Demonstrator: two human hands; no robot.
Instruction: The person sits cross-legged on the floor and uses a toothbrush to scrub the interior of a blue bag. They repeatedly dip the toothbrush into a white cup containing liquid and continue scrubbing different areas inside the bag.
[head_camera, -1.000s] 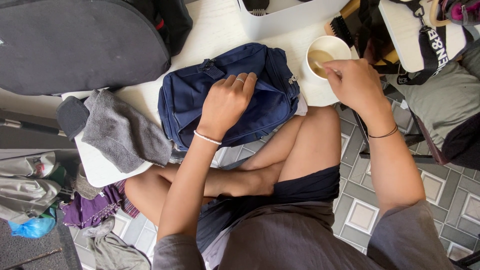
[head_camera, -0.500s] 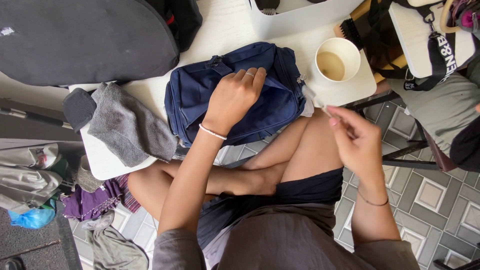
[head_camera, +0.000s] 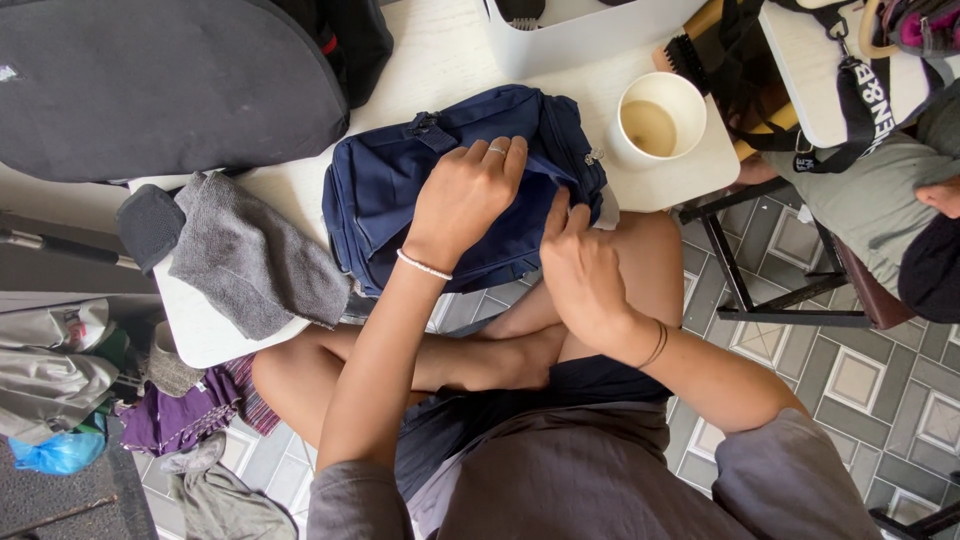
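Since half a second ago, we see the right hand (head_camera: 583, 270) come back from the floor side to the navy bag (head_camera: 455, 190), its fingertips now pressed to the bag's near right edge; the left hand (head_camera: 462, 197) has stayed on top.

At far left, a large black case (head_camera: 160, 80) covers the back of the white bench (head_camera: 440, 60), its top cut off by the frame. A small pale patch marks its left end, too small to make out. Below it a grey cloth (head_camera: 250, 260) lies on a black pouch (head_camera: 150, 225) at the bench's near corner. Clothes in grey, purple and blue are heaped on the floor beneath.

The navy bag lies mid-bench, at the near edge above our knees. The left hand rests flat on it, fingers curled over a fold, gripping nothing we can see. The right hand is loosely cupped; whether it pinches fabric or a zip we cannot tell, since its fingers hide the spot.

Right of the bag stands a white paper cup (head_camera: 660, 120) with brown liquid. Behind it a white box (head_camera: 590, 30) is cut off at the top. At far right a black strap with white lettering (head_camera: 865, 100) hangs over another person's lap.
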